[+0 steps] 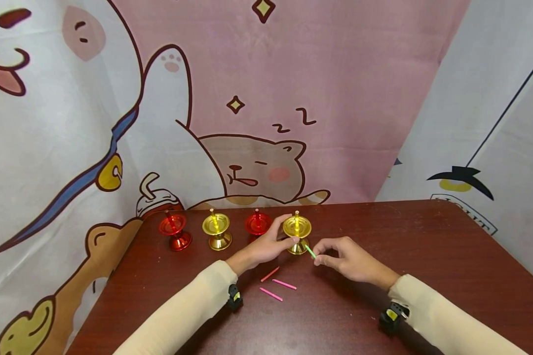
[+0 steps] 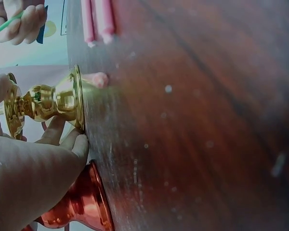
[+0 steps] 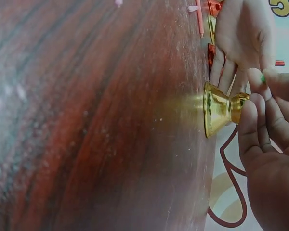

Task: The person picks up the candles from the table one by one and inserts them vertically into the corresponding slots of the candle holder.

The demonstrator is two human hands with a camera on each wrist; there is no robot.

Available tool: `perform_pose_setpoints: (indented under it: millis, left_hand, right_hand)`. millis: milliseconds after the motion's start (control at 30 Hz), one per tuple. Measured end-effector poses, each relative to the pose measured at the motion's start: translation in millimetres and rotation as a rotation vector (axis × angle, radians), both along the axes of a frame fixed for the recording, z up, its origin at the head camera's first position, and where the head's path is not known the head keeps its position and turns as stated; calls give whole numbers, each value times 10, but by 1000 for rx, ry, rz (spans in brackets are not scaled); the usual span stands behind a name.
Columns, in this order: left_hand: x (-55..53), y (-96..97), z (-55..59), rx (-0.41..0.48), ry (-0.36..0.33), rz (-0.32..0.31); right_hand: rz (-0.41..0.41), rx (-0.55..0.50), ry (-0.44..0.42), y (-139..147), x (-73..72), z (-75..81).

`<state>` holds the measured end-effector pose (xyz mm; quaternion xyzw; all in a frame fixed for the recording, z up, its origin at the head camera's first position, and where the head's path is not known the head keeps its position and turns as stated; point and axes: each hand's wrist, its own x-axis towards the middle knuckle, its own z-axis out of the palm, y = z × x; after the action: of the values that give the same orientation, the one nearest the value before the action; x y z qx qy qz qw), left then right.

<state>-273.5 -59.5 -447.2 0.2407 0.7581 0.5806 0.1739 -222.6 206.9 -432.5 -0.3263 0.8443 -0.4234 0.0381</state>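
Note:
My left hand (image 1: 265, 245) grips the rightmost gold candle holder (image 1: 305, 229), with the thumb by its dish and the other fingers behind its stem and base. A thin yellow candle (image 1: 297, 222) stands upright in that holder. Just right of it, my right hand (image 1: 352, 260) pinches a thin green candle (image 1: 310, 252) between thumb and fingertips. The green candle tilts, its free end overlapping the holder's base in the head view. In the left wrist view the holder's round foot (image 2: 79, 96) is at the tabletop.
Left of my hand stand a red holder (image 1: 250, 226), partly hidden by it, a gold holder (image 1: 220, 240) and another red holder (image 1: 180, 241), each with a candle. A red candle (image 1: 270, 274) and pink candles (image 1: 285, 284) lie on the brown table (image 1: 408, 236). A printed cloth (image 1: 337, 98) hangs behind.

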Motion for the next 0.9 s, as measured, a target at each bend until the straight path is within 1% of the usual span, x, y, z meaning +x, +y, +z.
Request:
perform_pose_setpoints:
  millis: [233, 500, 733, 900]
  left_hand:
    - [3, -6, -1, -7, -4, 0]
    - [-6, 6, -3, 6, -5, -1]
    - [-6, 6, 3, 6, -11, -6]
    - [-6, 1, 3, 3, -11, -9]
  right_hand:
    - [-40, -41, 64, -32, -35, -27]
    - [-119, -107, 66, -94, -94, 1]
    - [-201, -142, 106, -93, -142, 50]
    - [-229, -167, 110, -85, -176, 79]
